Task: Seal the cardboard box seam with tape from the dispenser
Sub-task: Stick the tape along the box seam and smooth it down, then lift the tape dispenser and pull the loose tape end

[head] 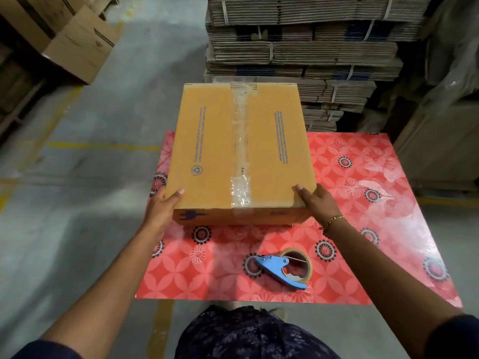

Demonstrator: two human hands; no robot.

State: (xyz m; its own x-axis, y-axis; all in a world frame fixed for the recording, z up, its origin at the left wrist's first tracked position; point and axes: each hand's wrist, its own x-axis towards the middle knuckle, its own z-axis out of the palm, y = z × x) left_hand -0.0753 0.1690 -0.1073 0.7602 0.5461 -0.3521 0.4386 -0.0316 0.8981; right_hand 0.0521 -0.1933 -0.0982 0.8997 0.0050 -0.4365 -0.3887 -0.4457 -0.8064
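A closed brown cardboard box with blue print stands on a red flowered table. Clear tape runs along its centre seam from the far edge and down over the near side. My left hand grips the box's near left corner, thumb on top. My right hand, with a gold bracelet at the wrist, grips the near right corner. A blue tape dispenser with a roll of clear tape lies flat on the table in front of the box, untouched.
Tall stacks of bundled flat cardboard rise just behind the table. Assembled boxes sit at the far left on the grey concrete floor with yellow lines. Plastic-wrapped goods stand at the right.
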